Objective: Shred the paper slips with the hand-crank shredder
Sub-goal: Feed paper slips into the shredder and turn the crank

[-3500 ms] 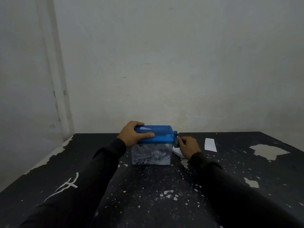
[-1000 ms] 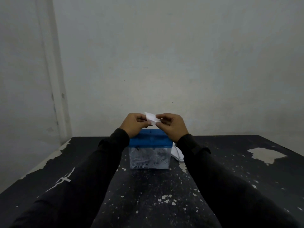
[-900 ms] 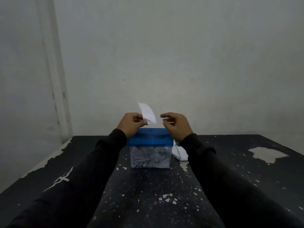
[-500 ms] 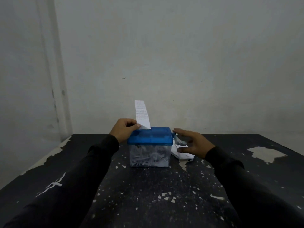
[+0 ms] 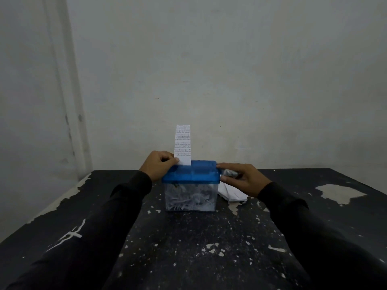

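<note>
The left hand [image 5: 157, 165] pinches the lower edge of the paper slip [image 5: 182, 144], which stands upright, long axis vertical, in the shredder [image 5: 190, 185] top, while the right hand [image 5: 240, 180] closes around the crank [image 5: 227, 173] on the shredder's right side.

Blue-lidded shredder [image 5: 190, 176] with clear bin full of white shreds, upright on table. Printed paper slip [image 5: 182, 144] standing vertical in top slot. More white slips [image 5: 232, 194] lying just right of it.
</note>
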